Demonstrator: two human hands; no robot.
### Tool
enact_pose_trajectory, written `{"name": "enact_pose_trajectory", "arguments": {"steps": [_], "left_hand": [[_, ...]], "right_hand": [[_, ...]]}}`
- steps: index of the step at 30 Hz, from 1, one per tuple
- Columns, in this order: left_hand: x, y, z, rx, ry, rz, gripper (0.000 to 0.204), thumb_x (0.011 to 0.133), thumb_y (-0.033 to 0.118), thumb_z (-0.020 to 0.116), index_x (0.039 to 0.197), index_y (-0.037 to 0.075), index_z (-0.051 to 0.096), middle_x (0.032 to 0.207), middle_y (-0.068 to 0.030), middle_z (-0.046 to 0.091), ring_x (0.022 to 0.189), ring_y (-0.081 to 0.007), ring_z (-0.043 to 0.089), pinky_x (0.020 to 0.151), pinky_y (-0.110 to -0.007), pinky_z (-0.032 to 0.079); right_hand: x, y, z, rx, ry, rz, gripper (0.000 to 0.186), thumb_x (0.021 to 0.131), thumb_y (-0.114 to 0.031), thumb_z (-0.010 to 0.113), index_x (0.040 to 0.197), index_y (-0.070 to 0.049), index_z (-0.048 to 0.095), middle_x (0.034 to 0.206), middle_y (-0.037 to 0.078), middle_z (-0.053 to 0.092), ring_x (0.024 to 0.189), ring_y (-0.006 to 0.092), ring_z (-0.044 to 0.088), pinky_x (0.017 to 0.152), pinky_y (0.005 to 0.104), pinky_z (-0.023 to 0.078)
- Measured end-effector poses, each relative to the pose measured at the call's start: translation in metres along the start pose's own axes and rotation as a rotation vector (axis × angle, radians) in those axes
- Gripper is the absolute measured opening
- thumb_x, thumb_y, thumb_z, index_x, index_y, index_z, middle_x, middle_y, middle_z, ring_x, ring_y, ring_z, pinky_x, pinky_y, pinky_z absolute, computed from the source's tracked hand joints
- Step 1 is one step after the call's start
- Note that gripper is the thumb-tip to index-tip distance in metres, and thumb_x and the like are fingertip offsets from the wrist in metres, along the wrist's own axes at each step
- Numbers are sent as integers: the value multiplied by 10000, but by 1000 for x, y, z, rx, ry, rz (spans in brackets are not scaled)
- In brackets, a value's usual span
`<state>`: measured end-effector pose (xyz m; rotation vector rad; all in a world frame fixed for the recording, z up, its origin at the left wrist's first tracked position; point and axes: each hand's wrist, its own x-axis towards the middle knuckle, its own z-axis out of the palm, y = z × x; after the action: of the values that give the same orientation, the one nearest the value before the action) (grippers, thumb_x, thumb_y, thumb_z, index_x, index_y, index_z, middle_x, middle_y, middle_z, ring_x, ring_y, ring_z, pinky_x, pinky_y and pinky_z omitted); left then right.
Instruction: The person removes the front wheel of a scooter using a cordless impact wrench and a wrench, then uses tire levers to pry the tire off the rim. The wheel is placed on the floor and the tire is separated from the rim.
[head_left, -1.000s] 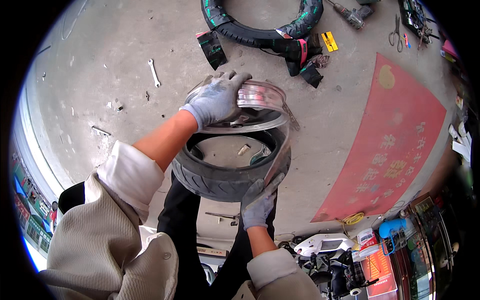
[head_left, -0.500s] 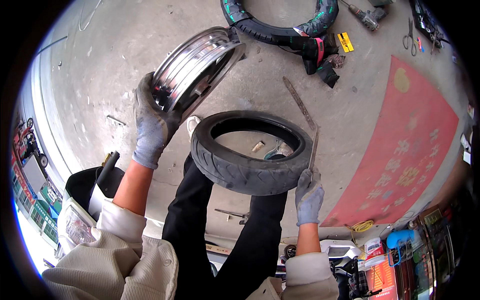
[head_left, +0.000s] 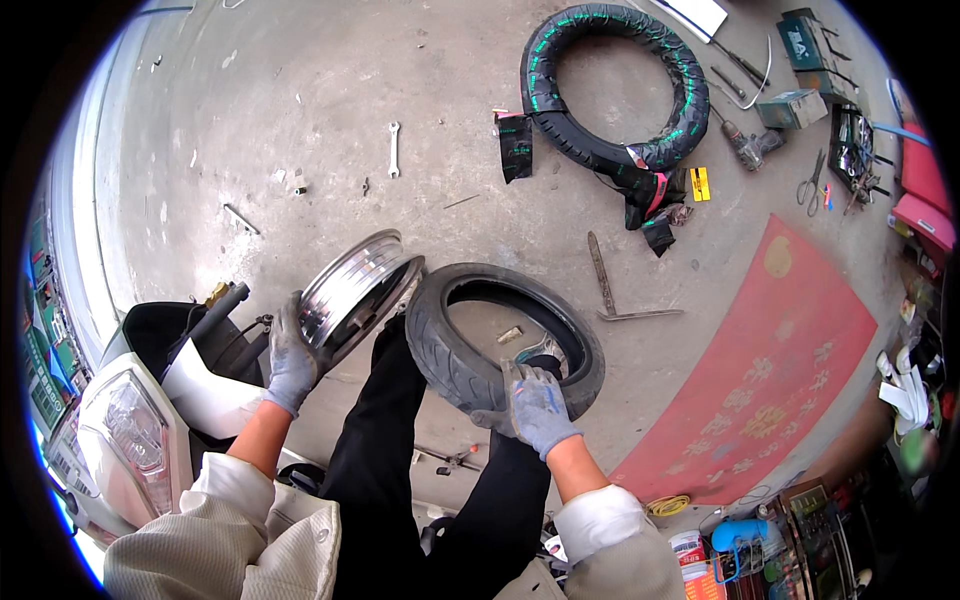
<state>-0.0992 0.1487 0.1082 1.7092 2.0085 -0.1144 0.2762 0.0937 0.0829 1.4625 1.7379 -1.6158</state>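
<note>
My left hand [head_left: 294,355], in a grey work glove, is closed on the near edge of a shiny metal wheel rim [head_left: 352,285], which is tilted on its side. Just right of the rim, a black tire [head_left: 455,375] leans toward my legs, its opening facing up. Over the tire's near wall lies my gloved right hand [head_left: 533,405], fingers at the inner edge and thumb out along the tread, gripping it. Two flat tire levers rest on the floor beyond the tire: a rusty one [head_left: 600,272] and a thinner one [head_left: 642,316] touching or almost touching its end.
A tire partly wrapped in black film [head_left: 545,95] lies at the far right, near a power drill [head_left: 743,148] and scissors [head_left: 811,185]. A wrench [head_left: 394,150] is on the concrete. A red mat [head_left: 745,390] spreads at right; a white scooter front [head_left: 140,430] stands at left.
My right hand has let go of the thinner tire lever, now on the floor, and moved left onto the tire. The rim has come down beside the tire. The view has shifted.
</note>
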Motion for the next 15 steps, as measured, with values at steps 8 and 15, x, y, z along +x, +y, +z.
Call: {"name": "enact_pose_trajectory", "arguments": {"steps": [8,15], "left_hand": [[-48,-35,10,-20,-121,-289,866,666,137,773,1419,32,360,1290,-228,509,1209,-424,475,1054,-508,377],[-74,-50,-13,-93,-86,-317,807,675,216,769,1392,78,426,1217,-199,534,1156,-403,513,1005,-520,408]], "right_hand": [[7,-8,35,-233,-102,49,442,882,-127,521,1311,-19,520,1237,209,581,1154,374,557,970,462,445],[15,-85,-64,171,-95,211,954,616,-502,889,1275,82,521,1159,251,671,1081,335,655,900,405,526]]}}
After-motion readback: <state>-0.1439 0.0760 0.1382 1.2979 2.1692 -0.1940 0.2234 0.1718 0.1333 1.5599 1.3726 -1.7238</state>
